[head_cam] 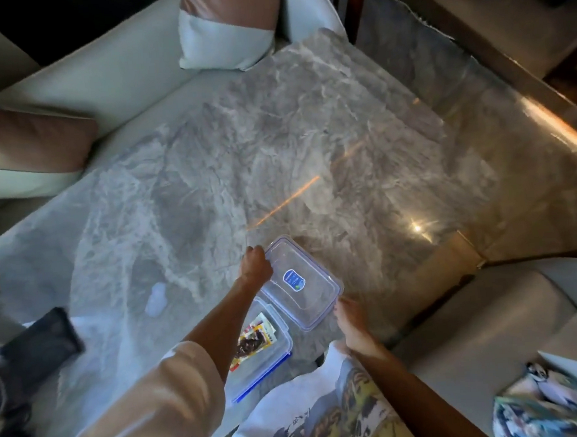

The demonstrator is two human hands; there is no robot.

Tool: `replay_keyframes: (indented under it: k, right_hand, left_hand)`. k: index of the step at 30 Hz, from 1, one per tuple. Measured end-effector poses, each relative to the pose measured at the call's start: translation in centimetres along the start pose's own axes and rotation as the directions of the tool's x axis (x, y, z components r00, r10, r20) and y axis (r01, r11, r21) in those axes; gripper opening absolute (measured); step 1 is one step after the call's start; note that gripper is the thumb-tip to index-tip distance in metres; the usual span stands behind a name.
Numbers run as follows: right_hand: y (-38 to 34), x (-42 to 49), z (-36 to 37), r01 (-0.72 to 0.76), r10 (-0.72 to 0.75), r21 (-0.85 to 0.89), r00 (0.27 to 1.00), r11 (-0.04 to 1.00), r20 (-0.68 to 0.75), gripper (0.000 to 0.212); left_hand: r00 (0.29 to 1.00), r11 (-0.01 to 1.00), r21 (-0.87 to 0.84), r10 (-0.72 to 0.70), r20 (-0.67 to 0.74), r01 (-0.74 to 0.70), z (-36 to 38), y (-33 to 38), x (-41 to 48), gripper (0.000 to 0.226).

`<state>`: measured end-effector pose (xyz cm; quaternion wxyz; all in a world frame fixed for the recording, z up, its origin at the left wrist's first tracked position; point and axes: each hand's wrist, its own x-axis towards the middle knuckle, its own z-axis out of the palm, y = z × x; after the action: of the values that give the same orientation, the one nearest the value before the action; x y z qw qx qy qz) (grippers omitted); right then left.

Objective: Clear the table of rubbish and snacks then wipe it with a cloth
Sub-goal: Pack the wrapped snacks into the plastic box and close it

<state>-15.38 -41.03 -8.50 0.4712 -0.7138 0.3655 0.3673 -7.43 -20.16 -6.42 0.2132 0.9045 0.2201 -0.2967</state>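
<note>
A clear plastic lid with a blue label is held over the grey marble table. My left hand grips its far left edge, and my right hand holds its near right corner. Just below the lid sits an open clear container with blue clips, at the table's near edge. Inside it lies a snack packet printed in red, yellow and brown. A small white crumpled scrap lies on the table to the left.
A black phone-like object lies at the left edge of the table. Pale sofas with pink and white cushions border the table at the back left. Another seat stands right, with a patterned bag on it.
</note>
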Motion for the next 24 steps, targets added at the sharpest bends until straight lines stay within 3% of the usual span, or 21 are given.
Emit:
replay_keyframes:
  k: [4,8,12,16,20,24]
  right_hand:
    - [-3.2,-0.7,0.1,0.130,-0.126,0.086,0.991,0.988,-0.048,0.039]
    - [-7.8,-2.5,0.7,0.398,-0.417,0.249,0.908,0.883,0.029,0.036]
    - [-10.9,-4.1,2.6,0.601,-0.605,0.074,0.789,0.796,0.103,0.049]
    - [-9.9,-5.8,6.1,0.638,-0.600,-0.057,0.748,0.768,0.284,0.056]
    - [-6.1,-7.1,9.1,0.644,-0.516,-0.162,0.717,0.747,0.468,0.057]
    - [-2.8,-7.4,10.1,0.640,-0.446,-0.281,0.728,0.715,0.521,0.058]
  left_hand:
    - [0.995,0.999,-0.049,0.007,-0.099,-0.011,-2.0,-0.9,-1.0,0.041]
    - [0.971,0.977,-0.214,-0.069,-0.228,0.020,-5.3,-3.5,-2.6,0.048]
    - [0.938,0.911,-0.408,-0.193,-0.287,0.063,-7.4,-8.7,-5.6,0.043]
    - [0.922,0.858,-0.495,-0.292,-0.254,0.135,-5.3,-15.5,-10.5,0.030]
    - [0.903,0.778,-0.573,-0.405,-0.143,0.259,0.1,-20.6,-15.4,0.034]
    - [0.885,0.719,-0.615,-0.460,-0.071,0.324,4.8,-22.5,-18.3,0.028]
